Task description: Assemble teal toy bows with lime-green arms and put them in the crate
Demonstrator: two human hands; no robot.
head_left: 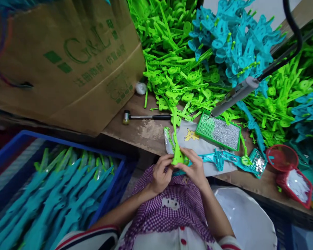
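Observation:
Between my two hands, at the table's front edge, a bright green plastic part stands with its long narrow arm pointing away from me. My left hand pinches its lower left side. From the right, my right hand grips the same part, fingertips on its edge. Just beyond lies a long blue plastic piece on a grey cloth with a yellow cartoon figure. A green tray of small metal screws sits on the cloth's far side. Above it hangs a grey electric screwdriver.
Heaped green parts and blue parts fill the back. A hammer lies beside a large cardboard box. A blue crate of assembled pieces stands left. At right are red containers and a white basin.

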